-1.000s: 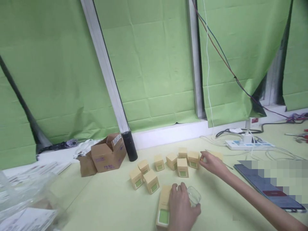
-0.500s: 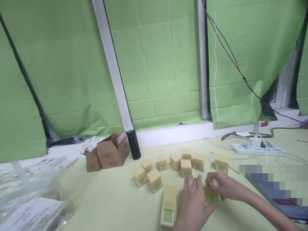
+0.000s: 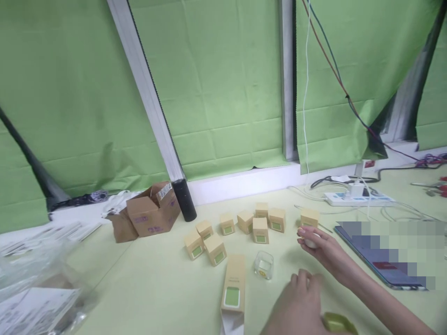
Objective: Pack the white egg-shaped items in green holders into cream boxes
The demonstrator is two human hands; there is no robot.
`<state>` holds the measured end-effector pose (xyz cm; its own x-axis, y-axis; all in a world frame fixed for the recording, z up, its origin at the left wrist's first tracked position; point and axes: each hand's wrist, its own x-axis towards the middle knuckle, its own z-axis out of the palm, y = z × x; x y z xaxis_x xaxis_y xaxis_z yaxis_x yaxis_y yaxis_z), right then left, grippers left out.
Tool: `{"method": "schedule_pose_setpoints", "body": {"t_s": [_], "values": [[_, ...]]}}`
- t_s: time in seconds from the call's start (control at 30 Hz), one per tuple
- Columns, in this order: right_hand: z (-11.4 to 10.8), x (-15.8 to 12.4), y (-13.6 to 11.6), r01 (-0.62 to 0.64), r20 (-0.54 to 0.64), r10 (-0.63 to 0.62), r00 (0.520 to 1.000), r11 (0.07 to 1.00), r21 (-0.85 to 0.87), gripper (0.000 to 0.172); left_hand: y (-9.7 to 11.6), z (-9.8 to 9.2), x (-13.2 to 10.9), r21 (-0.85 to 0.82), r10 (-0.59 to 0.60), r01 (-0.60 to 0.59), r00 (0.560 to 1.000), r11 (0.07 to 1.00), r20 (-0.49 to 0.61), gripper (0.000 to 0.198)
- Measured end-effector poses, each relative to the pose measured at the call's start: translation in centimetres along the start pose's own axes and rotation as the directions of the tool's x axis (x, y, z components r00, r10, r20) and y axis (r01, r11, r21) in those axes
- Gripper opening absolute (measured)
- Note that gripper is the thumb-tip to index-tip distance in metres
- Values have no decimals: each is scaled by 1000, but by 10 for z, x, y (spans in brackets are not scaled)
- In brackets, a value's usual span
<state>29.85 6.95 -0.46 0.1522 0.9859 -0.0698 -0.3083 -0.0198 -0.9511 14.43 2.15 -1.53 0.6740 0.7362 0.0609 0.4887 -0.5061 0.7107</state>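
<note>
My right hand (image 3: 323, 249) is closed on a small white rounded object (image 3: 312, 240), raised over the table's right side. My left hand (image 3: 296, 304) is lower down at the front, its fingers bent and smeared by motion. Beside it, at the bottom edge, an olive-green square-cornered dish or lid (image 3: 339, 322) shows in part; whether the left hand touches it is unclear. A clear square glass cup (image 3: 264, 264) stands left of both hands. Next to it a long tan box (image 3: 234, 279) lies with its near end open and a white flap out.
Several small tan boxes (image 3: 260, 231) with green labels stand across the middle. Behind are an open brown carton (image 3: 153, 216) and a black cylinder (image 3: 184, 200). To the right are a white power strip (image 3: 358, 199) with cables and a dark-screened device (image 3: 377, 260). A clear plastic bag (image 3: 42, 298) lies left.
My hands have moved apart, the right one lifting the white object away. The glass cup now shows on the table, and the green piece is at the bottom edge. The view has shifted.
</note>
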Motion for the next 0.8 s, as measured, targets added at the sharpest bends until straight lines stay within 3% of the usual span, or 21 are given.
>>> {"method": "schedule_pose_setpoints", "body": {"t_s": [0.07, 0.17, 0.23, 0.3, 0.37, 0.47, 0.53, 0.57, 0.63, 0.7, 0.77, 0.8], "values": [[1, 0, 7, -29, 11, 28, 1000, 998, 58, 27, -7, 13, 0, -32, -21, 23, 998, 999, 54, 70], [3, -3, 9, -68, 23, 66, 998, 994, 85, 24, -17, 24, -4, -130, -65, 57, 996, 990, -56, 34], [6, -5, 4, -72, 34, 69, 997, 995, 76, 24, -18, 16, -8, -293, -146, 95, 976, 952, -158, 22], [12, -9, -6, -52, 51, 49, 997, 997, 62, 26, -18, -5, -12, -492, -263, 117, 934, 863, -241, 19], [22, -12, -17, -27, 73, 25, 997, 1000, 17, 28, -19, -33, -13, -638, -375, 80, 861, 766, -342, 20], [42, -19, -27, -9, 127, 15, 992, 999, -49, 29, -24, -69, -13, -708, -469, -77, 699, 702, -541, 29], [55, -24, -24, -14, 167, 20, 986, 999, -39, 30, -30, -81, -12, -730, -517, -176, 598, 661, -612, 34], [61, -26, -21, -15, 173, 19, 985, 1000, -23, 31, -33, -83, -13, -756, -543, -216, 578, 618, -609, 35], [68, -30, -11, 4, 156, -1, 988, 1000, -20, 32, -38, -79, -14, -823, -570, -274, 612, 497, -548, 34], [70, -34, 0, 49, 139, -37, 990, 995, -84, 32, -39, -70, -16, -879, -540, -289, 703, 379, -463, 32], [68, -36, 8, 131, 161, -96, 982, 966, -222, 30, -38, -61, -17, -910, -500, -260, 770, 322, -397, 33], [66, -37, 11, 193, 184, -143, 973, 935, -297, 27, -37, -56, -18, -919, -497, -242, 783, 311, -375, 35]]}}
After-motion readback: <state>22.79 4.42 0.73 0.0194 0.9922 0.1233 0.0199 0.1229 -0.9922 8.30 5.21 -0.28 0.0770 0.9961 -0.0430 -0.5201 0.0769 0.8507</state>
